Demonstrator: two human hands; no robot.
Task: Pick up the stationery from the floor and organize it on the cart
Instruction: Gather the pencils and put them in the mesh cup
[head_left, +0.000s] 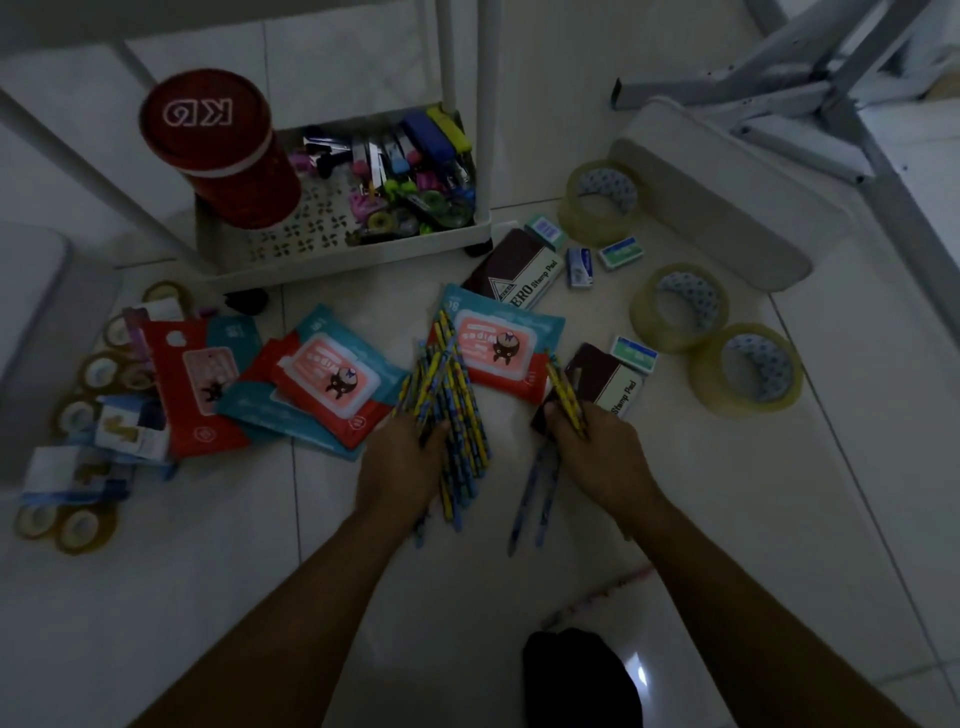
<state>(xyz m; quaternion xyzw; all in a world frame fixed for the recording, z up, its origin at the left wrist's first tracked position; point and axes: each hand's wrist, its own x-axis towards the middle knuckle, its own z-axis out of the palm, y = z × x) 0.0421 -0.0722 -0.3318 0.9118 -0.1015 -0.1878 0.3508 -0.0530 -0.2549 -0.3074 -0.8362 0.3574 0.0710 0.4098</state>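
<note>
Head view: two hands gripping pencils, three big tape rolls

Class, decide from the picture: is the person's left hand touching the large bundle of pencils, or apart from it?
Touching. In the head view the left hand grips the bundle of pencils, curled round its lower part with no gap.

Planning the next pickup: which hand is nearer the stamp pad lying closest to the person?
Right. The right hand, holding a few pencils, sits right at the stamp pad's near edge; the left hand, gripping the bigger pencil bundle, is farther off to its left.
</note>
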